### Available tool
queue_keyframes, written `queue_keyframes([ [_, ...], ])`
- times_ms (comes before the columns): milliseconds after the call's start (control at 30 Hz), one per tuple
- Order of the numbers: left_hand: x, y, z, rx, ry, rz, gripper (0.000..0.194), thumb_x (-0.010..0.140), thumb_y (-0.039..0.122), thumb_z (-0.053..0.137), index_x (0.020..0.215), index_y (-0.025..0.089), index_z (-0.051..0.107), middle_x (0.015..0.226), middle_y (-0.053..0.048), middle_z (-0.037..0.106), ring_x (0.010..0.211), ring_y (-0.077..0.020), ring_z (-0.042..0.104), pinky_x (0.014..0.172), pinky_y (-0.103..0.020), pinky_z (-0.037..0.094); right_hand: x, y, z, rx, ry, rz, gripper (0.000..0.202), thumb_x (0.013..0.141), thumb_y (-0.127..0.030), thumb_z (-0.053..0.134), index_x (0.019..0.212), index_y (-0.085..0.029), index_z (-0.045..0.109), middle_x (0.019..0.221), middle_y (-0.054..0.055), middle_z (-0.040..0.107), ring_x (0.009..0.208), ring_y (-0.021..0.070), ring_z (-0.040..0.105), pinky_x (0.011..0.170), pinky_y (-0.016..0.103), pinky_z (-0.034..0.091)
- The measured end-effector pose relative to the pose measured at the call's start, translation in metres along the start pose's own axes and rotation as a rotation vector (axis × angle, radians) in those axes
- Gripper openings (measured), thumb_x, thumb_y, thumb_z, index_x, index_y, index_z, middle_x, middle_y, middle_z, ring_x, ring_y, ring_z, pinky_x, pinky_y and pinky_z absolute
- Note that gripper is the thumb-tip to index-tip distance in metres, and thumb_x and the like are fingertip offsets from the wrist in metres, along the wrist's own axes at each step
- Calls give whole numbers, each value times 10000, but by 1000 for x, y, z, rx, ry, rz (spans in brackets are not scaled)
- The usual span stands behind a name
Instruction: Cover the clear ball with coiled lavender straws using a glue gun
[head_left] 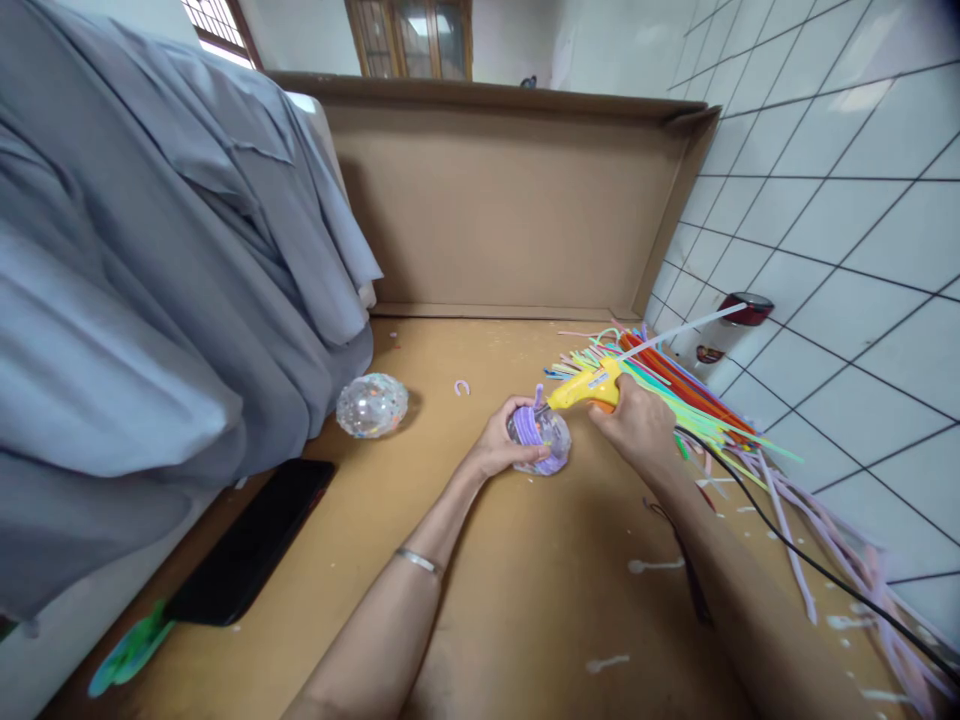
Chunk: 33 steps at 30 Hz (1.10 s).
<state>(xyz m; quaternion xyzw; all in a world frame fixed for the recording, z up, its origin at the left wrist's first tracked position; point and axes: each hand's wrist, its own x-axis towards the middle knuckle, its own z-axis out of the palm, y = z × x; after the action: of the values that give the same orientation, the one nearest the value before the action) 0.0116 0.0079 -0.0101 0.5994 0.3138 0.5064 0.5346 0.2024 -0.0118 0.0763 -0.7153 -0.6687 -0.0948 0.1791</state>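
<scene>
My left hand (501, 440) is closed around a clear round ball (556, 440) that has purple pipe cleaner (529, 426) wound over one side. A short purple end sticks up at its top. In my right hand (637, 422) is a yellow hot glue gun (589, 386), with a long pale glue stick (682, 328) running out of its back. The gun's nozzle meets the ball near the purple strands; whether it touches them I cannot tell. To the left, a second clear ball with coloured specks (373, 405) rests on the table (480, 620).
Bundles of coloured pipe cleaners (697, 400) lie along the tiled wall at right, with the gun's black cord (810, 562) across them. A curled piece (462, 387) lies mid-table. At left are a black phone (247, 545) and grey cloth (172, 240). Cardboard (510, 210) stands behind.
</scene>
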Motion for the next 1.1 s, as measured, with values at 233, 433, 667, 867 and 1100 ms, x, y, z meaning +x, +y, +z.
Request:
queue_keyframes([
  [233, 1, -1, 0, 23, -16, -2, 767, 437, 389, 869, 1082, 164, 522, 1028, -56, 618, 958, -211, 589, 875, -310, 444, 2, 1, 2, -17, -17, 5, 308, 771, -393, 506, 960, -158, 570, 784, 99, 656, 726, 245, 589, 558, 277, 227],
  [433, 0, -3, -1, 67, -32, 24, 743, 464, 359, 860, 1099, 172, 524, 1085, -61, 601, 991, -211, 573, 901, -305, 426, 2, 1, 1, -29, -17, -11, 302, 774, -386, 495, 949, -152, 572, 775, 102, 648, 708, 240, 580, 555, 281, 231],
  [667, 0, -2, 0, 56, -38, 10, 744, 461, 371, 864, 1094, 172, 528, 1079, -66, 612, 1016, -228, 583, 930, -325, 427, 2, 3, 0, -29, -18, -24, 293, 764, -383, 503, 931, -153, 576, 761, 99, 647, 712, 244, 588, 543, 280, 214],
  [867, 0, -1, 0, 61, -45, 17, 742, 461, 368, 867, 1093, 167, 533, 1096, -79, 616, 1040, -239, 582, 948, -338, 424, 3, 5, 0, -54, -18, -42, 289, 771, -380, 495, 930, -155, 583, 787, 102, 657, 715, 235, 581, 542, 276, 206],
  [1100, 0, 1, 0, 35, -64, 31, 728, 471, 350, 865, 1091, 163, 530, 1159, -93, 594, 1074, -245, 568, 952, -337, 424, 3, 8, -5, -74, -37, -61, 288, 769, -398, 504, 926, -170, 585, 803, 93, 660, 727, 230, 580, 539, 276, 203],
])
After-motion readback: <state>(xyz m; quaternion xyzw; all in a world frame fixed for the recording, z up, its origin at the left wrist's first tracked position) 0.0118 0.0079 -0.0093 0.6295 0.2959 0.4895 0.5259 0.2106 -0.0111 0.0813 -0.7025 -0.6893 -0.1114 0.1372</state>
